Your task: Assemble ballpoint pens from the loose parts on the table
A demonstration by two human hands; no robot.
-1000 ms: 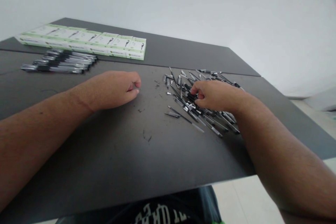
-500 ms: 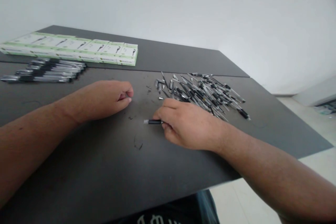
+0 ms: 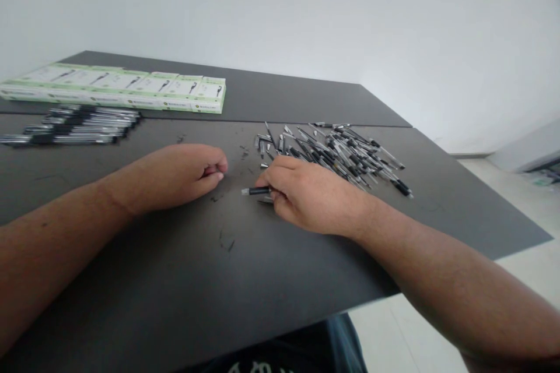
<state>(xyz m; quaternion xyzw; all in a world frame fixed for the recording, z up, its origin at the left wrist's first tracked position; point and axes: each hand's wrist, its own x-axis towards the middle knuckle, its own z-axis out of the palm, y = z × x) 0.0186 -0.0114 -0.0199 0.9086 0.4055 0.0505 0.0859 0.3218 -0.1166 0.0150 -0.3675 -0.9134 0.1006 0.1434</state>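
Head view: the right hand (image 3: 312, 195) grips a black pen barrel (image 3: 258, 191), which a loose pinch could drop; whether the curled left hand (image 3: 192, 176) holds anything is unclear.

I see a dark grey tabletop (image 3: 175, 291) and a white wall (image 3: 262, 11). The boxes (image 3: 118, 86) are white and green with little black pictures. The pen parts (image 3: 350, 151) are black, silvery and see-through.
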